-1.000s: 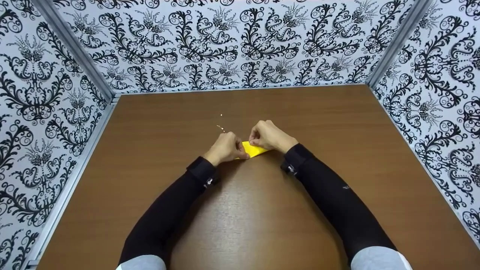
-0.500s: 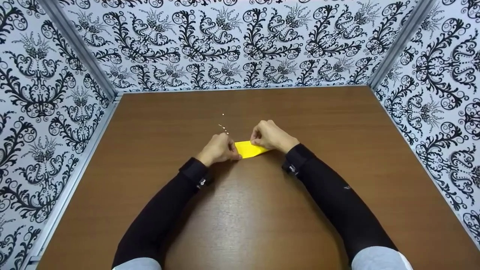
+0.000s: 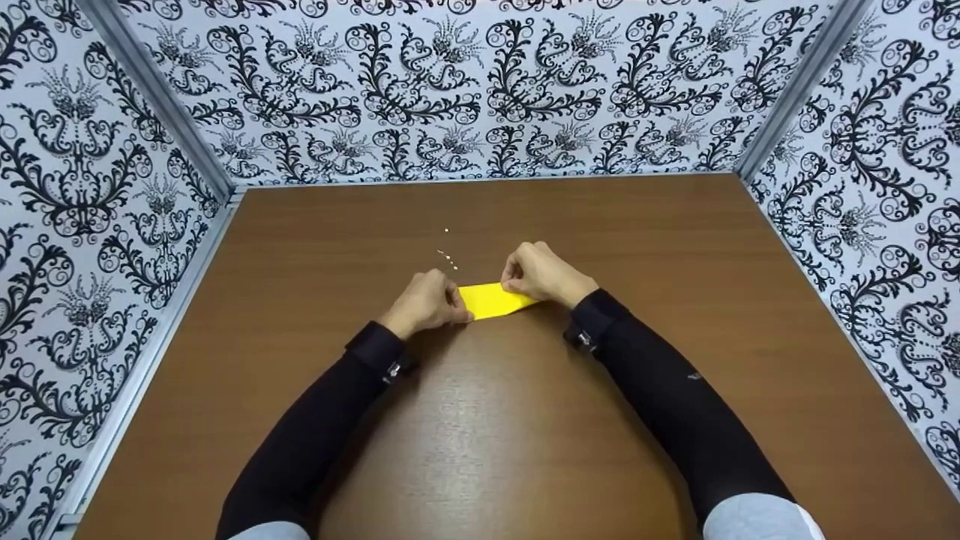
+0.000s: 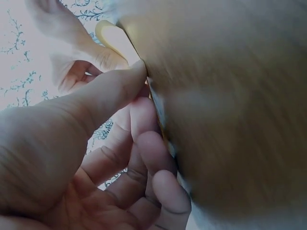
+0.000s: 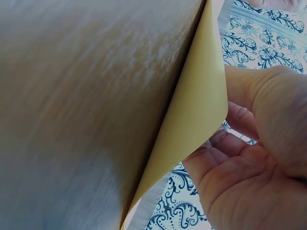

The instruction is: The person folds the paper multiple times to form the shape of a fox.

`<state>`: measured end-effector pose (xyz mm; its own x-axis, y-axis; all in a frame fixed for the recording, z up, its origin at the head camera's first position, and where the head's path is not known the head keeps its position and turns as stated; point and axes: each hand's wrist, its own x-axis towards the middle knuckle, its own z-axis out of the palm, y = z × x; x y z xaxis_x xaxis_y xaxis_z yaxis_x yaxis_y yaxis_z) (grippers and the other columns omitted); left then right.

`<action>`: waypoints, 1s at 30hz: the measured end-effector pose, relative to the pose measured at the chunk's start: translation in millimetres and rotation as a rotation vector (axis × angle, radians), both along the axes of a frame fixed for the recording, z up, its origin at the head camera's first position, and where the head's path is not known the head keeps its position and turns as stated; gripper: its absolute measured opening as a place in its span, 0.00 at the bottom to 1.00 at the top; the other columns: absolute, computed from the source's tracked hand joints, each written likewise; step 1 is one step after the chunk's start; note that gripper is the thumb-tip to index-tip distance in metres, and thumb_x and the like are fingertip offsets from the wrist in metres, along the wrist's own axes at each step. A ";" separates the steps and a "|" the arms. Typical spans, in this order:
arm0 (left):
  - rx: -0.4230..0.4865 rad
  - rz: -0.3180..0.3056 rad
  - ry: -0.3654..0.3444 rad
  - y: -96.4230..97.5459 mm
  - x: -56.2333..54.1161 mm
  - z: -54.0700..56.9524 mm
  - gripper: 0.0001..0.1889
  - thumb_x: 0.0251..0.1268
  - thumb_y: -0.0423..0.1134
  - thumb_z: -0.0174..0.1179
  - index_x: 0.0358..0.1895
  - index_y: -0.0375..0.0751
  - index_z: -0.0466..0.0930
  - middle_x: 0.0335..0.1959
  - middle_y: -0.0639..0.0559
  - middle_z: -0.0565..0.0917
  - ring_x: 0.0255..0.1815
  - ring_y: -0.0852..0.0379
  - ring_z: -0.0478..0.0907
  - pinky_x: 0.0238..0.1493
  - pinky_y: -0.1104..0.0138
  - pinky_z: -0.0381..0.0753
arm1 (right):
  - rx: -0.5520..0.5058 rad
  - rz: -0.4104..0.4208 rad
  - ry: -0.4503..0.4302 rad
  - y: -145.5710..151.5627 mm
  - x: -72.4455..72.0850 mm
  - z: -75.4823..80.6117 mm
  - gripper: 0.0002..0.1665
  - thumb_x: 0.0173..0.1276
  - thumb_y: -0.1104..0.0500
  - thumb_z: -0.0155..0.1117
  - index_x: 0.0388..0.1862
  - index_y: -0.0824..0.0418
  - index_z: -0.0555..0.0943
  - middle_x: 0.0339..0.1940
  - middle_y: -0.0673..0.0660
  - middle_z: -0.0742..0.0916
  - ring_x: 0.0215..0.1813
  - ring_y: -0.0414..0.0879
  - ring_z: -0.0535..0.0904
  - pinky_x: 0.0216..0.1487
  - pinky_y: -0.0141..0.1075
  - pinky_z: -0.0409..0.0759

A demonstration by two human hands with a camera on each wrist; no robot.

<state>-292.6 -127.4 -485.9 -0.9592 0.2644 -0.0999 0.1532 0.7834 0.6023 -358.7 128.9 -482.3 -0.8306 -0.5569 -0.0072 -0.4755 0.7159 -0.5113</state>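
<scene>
A yellow sheet of paper (image 3: 491, 300) spans the space between both hands, low over the table. My left hand (image 3: 429, 301) is at its left end, thumb and curled fingers together at the paper's edge. In the left wrist view, the left thumb (image 4: 120, 84) lies along that edge, with the fingertips (image 4: 156, 148) close by the table surface. My right hand (image 3: 541, 270) pinches the paper's far edge toward its right end. The right wrist view shows the paper (image 5: 199, 100) curving up off the table into the right hand's grasp (image 5: 249, 158).
Several tiny white bits (image 3: 448, 258) lie on the brown wooden table (image 3: 480, 420) beyond the left hand. Patterned black-and-white walls (image 3: 480, 97) stand at the back and both sides, with grey metal posts (image 3: 161, 97) in the corners.
My left hand has slid to the left along the paper, so more yellow shows between the hands. The right hand has stayed nearly in place. The view shifted slightly at first.
</scene>
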 end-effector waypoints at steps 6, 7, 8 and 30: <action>0.012 -0.028 0.108 5.8 3.8 1.5 0.09 0.66 0.39 0.88 0.32 0.43 0.97 0.29 0.50 0.96 0.29 0.58 0.83 0.36 0.71 0.78 | -0.004 -0.008 0.013 0.9 0.2 1.0 0.04 0.79 0.63 0.80 0.45 0.60 0.99 0.41 0.57 0.98 0.43 0.50 0.88 0.49 0.39 0.87; 0.017 -0.033 0.133 7.4 4.2 1.6 0.08 0.66 0.39 0.88 0.33 0.42 0.98 0.29 0.50 0.96 0.28 0.57 0.85 0.36 0.70 0.80 | -0.005 -0.006 0.016 0.9 -0.1 0.8 0.04 0.78 0.63 0.80 0.45 0.60 0.99 0.41 0.57 0.98 0.43 0.50 0.89 0.49 0.40 0.88; 0.017 -0.039 0.162 9.0 4.6 1.7 0.07 0.67 0.38 0.87 0.34 0.42 0.98 0.30 0.49 0.96 0.29 0.56 0.86 0.36 0.69 0.81 | -0.005 -0.004 0.017 0.9 -0.2 0.7 0.04 0.78 0.63 0.80 0.45 0.60 0.99 0.41 0.57 0.98 0.43 0.50 0.89 0.49 0.40 0.88; -0.130 -0.407 0.484 34.9 3.2 -5.2 0.07 0.76 0.28 0.77 0.35 0.37 0.97 0.37 0.42 0.95 0.39 0.47 0.90 0.47 0.52 0.95 | -0.018 0.012 0.053 0.6 1.4 -0.7 0.05 0.76 0.62 0.80 0.45 0.61 0.99 0.42 0.58 0.99 0.44 0.54 0.91 0.50 0.44 0.89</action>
